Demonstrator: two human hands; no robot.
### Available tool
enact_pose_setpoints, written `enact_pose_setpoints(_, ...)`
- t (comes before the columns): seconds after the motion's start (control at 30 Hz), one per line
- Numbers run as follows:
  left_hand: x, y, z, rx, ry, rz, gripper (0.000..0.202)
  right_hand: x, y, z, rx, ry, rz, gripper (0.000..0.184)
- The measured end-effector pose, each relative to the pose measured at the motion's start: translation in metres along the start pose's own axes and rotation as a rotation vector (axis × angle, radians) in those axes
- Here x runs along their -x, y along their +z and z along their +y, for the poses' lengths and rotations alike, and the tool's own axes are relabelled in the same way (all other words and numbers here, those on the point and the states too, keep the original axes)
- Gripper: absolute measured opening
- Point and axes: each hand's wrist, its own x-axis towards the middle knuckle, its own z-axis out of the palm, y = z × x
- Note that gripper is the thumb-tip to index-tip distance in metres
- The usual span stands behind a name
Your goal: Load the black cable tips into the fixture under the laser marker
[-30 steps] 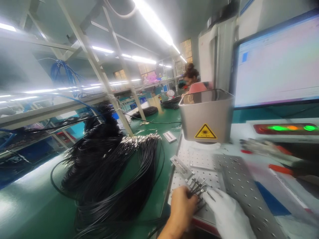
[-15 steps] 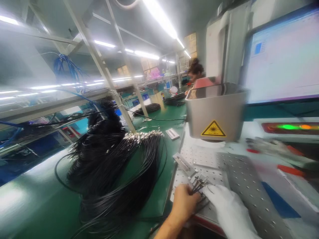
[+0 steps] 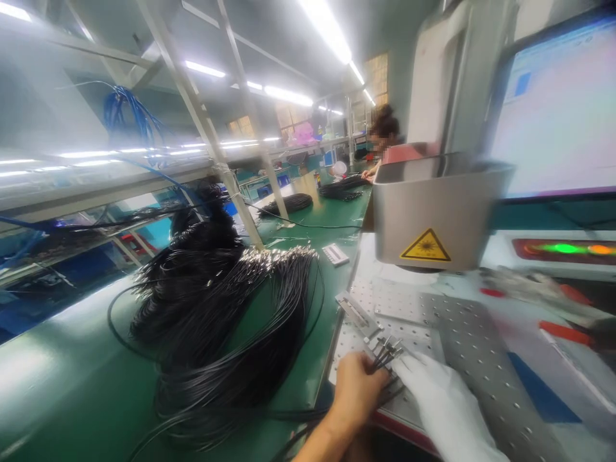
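My bare left hand [image 3: 359,388] is closed around a small bunch of black cables [image 3: 380,362], whose metal ends [image 3: 391,346] stick out past the fingers. In a white glove, my right hand [image 3: 433,388] has its fingertips pinched at those metal ends from the right side; exactly which end they grip is partly hidden. Both hands are over the perforated plate at the front of the machine. Just beyond the cables lies a slotted metal fixture [image 3: 359,313].
A large heap of black cables [image 3: 212,359] covers much of the green table [image 3: 86,385]. A metal machine housing with a warning sign [image 3: 426,247] overhangs the plate. On the right are a monitor [image 3: 563,122] and a dark perforated plate [image 3: 474,353]. Farther back, a person [image 3: 385,128] sits.
The view has shifted slightly, so the machine housing and monitor appear farther right. My hands stay almost in place at the cable ends, with little finger movement.
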Motion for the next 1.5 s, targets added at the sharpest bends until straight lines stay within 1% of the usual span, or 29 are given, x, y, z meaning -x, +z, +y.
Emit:
enact_pose_setpoints(0.07, -0.001, 0.000, -0.002, 0.008, -0.007, -0.006, 0.020, 0.000, 0.011, 0.000, 0.050, -0.010, -0.005, 0.054)
enact_pose_setpoints(0.13, -0.003, 0.000, -0.004, 0.000, -0.008, 0.006, 0.017, 0.001, 0.020, -0.001, 0.063, 0.019, 0.006, 0.056)
enact_pose_setpoints(0.2, -0.004, 0.000, -0.004, 0.001, -0.002, 0.015, 0.017, 0.003, 0.027, -0.001, 0.053, 0.048, 0.043, 0.055)
enact_pose_setpoints(0.3, -0.004, -0.001, -0.004, -0.018, 0.007, 0.017, 0.018, 0.006, 0.037, 0.001, 0.038, 0.052, 0.089, 0.058)
enact_pose_setpoints(0.43, -0.001, -0.003, -0.001, -0.077, 0.048, -0.023, 0.021, 0.014, 0.055, 0.004, -0.038, 0.035, 0.203, 0.054)
enact_pose_setpoints(0.47, 0.000, -0.004, 0.000, -0.090, 0.055, -0.031, 0.021, 0.016, 0.059, 0.005, -0.052, 0.047, 0.206, 0.053)
enact_pose_setpoints(0.53, 0.000, -0.004, 0.001, -0.115, 0.053, -0.032, 0.021, 0.018, 0.064, 0.004, -0.066, 0.071, 0.169, 0.053)
enact_pose_setpoints(0.57, 0.000, -0.004, 0.002, -0.126, 0.046, -0.028, 0.020, 0.018, 0.065, 0.003, -0.070, 0.081, 0.144, 0.053)
enact_pose_setpoints(0.73, 0.000, -0.002, 0.008, -0.180, 0.035, -0.002, 0.022, 0.018, 0.063, 0.001, -0.079, 0.093, 0.105, 0.052)
enact_pose_setpoints(0.87, 0.001, -0.002, 0.010, -0.195, 0.022, 0.003, 0.024, 0.014, 0.058, 0.002, -0.088, 0.086, 0.061, 0.060)
enact_pose_setpoints(0.97, -0.001, -0.002, 0.007, -0.172, 0.028, -0.002, 0.023, 0.010, 0.055, 0.001, -0.071, 0.089, -0.003, 0.066)
enact_pose_setpoints(1.07, -0.007, -0.001, 0.002, -0.121, 0.029, -0.017, 0.021, 0.005, 0.054, 0.000, -0.044, 0.110, -0.029, 0.064)
enact_pose_setpoints(1.17, -0.009, -0.002, 0.000, -0.095, 0.027, -0.028, 0.024, 0.001, 0.057, -0.001, -0.023, 0.118, -0.044, 0.062)
enact_pose_setpoints(1.33, -0.004, 0.002, 0.002, -0.161, 0.004, 0.007, 0.017, 0.005, 0.064, -0.001, -0.021, 0.117, -0.023, 0.061)
enact_pose_setpoints(1.5, -0.001, 0.004, 0.002, -0.187, 0.029, 0.031, 0.020, 0.010, 0.075, -0.001, 0.021, 0.086, 0.099, 0.059)
